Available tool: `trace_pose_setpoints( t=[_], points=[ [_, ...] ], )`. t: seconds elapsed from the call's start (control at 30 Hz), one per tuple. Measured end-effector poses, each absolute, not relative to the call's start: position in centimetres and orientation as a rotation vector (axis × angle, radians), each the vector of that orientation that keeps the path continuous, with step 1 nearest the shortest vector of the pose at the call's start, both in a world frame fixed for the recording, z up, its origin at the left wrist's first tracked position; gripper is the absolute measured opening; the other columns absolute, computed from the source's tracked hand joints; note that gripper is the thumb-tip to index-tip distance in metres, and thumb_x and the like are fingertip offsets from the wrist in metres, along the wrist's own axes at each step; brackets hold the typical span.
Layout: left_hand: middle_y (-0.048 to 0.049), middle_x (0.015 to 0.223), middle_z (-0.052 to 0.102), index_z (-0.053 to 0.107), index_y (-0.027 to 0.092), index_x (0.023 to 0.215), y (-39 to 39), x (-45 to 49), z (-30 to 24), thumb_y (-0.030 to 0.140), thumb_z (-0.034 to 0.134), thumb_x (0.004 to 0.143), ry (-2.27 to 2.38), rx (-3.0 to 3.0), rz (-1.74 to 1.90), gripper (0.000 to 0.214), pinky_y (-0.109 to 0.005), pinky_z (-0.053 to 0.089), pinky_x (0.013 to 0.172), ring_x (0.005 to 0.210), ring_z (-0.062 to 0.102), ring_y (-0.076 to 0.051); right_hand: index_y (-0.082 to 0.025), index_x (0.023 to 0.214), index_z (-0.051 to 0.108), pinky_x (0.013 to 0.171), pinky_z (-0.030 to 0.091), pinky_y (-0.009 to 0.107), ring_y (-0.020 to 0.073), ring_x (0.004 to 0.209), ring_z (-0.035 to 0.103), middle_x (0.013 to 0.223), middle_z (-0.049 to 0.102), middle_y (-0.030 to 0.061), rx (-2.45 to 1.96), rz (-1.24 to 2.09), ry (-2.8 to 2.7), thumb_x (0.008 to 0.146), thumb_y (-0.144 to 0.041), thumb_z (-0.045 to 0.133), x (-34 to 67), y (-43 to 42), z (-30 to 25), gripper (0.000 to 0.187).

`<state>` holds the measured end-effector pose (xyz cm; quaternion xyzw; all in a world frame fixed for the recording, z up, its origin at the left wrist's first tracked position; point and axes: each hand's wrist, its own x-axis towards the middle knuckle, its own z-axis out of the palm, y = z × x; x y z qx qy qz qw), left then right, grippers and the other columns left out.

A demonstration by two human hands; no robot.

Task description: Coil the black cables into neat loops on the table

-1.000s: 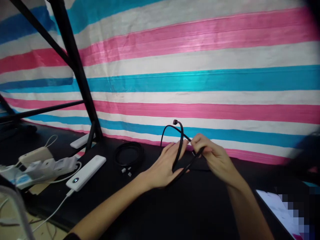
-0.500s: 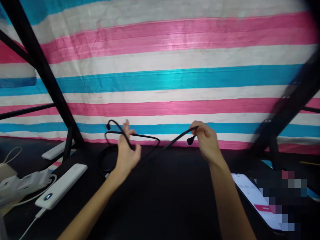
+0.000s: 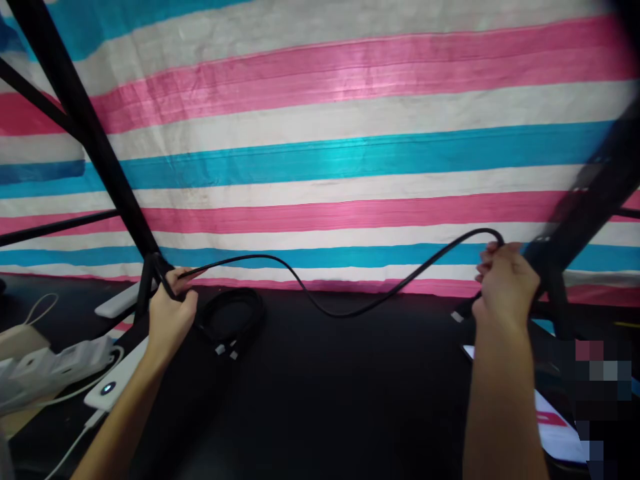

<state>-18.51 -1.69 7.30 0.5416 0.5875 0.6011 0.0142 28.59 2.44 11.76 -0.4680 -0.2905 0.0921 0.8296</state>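
Striped woven tarpaulin [image 3: 320,153] in pink, white and cyan bands, faintly ribbed, closes the far side. Before it lies a matt black table [image 3: 325,400]. One thin, round, flexible black cable [image 3: 340,315] spans the scene in mid-air, sagging in a shallow curve above the table between two hands. Left hand [image 3: 169,313]: fingers curled tight around the cable's left end, beside a slanted black metal strut [image 3: 85,127]. Right hand [image 3: 505,287]: fingers closed in a fist on the right part, where the cable arches over the knuckles. A pale plug tip [image 3: 457,317] hangs just below. A second black cable, coiled [image 3: 233,312], rests flat near the left hand. At near left lie one smooth white power bank [image 3: 115,377] and one white power strip [image 3: 45,363].
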Motion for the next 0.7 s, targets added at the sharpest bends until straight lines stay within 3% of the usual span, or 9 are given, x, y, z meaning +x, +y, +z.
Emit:
trace_pose_setpoints(
  t=[0.2,0.37,0.47,0.57,0.63,0.7],
  points=[
    [-0.0117,0.128,0.056,0.05,0.02,0.104,-2.8,-19.0,6.6,0.021,0.06,0.069,1.496,1.67,1.848,0.036,-0.042,0.047,0.093,0.115,0.054,-0.028,-0.014,0.063,0.054,0.044,0.015,0.029,0.0039,0.04,0.032,0.053,0.044,-0.0022,-1.007,0.164,-0.598,0.088,-0.033,0.051,30.3,1.9,11.6,0.031],
    [-0.0125,0.121,0.06,0.046,0.019,0.117,-3.7,-17.2,8.3,0.024,0.063,0.075,1.286,1.588,1.979,0.046,-0.034,0.049,0.091,0.117,0.054,-0.024,-0.015,0.061,0.054,0.044,0.015,0.03,0.0032,0.037,0.032,0.049,0.041,-0.0031,-1.012,0.202,-0.551,0.088,-0.031,0.05,29.2,1.6,12.2,0.032],
    [-0.0106,0.106,0.066,0.042,0.02,0.123,-4.4,-16.4,9.7,0.029,0.064,0.077,1.237,1.514,2.025,0.051,-0.027,0.056,0.068,0.095,0.066,-0.022,-0.015,0.061,0.055,0.044,0.016,0.031,0.0036,0.036,0.032,0.049,0.041,-0.0032,-1.027,0.225,-0.542,0.088,-0.028,0.049,28.5,1.5,12.4,0.03],
    [-0.0036,0.079,0.067,0.043,0.02,0.123,-5.1,-16.3,10.6,0.035,0.063,0.078,1.277,1.46,1.949,0.052,-0.019,0.043,0.035,0.051,0.064,-0.015,-0.014,0.063,0.057,0.044,0.018,0.03,0.004,0.038,0.033,0.05,0.042,-0.003,-1.035,0.171,-0.579,0.087,-0.028,0.05,28.4,1.6,12.3,0.029],
    [-0.0009,0.068,0.064,0.045,0.019,0.122,-5.5,-16.3,10.7,0.04,0.061,0.08,1.29,1.459,1.896,0.05,-0.017,0.032,0.028,0.037,0.057,-0.013,-0.014,0.063,0.056,0.043,0.018,0.029,0.0042,0.038,0.032,0.051,0.042,-0.003,-1.013,0.148,-0.611,0.087,-0.032,0.051,28.4,1.5,12.1,0.03],
    [-0.0012,0.064,0.064,0.049,0.017,0.118,-5.9,-16.1,10.6,0.043,0.056,0.082,1.287,1.495,1.83,0.045,-0.017,0.028,0.028,0.036,0.056,-0.013,-0.014,0.064,0.055,0.041,0.017,0.027,0.004,0.039,0.031,0.051,0.042,-0.0033,-0.979,0.172,-0.638,0.086,-0.036,0.053,28.3,1.4,12.1,0.032]
  ],
)
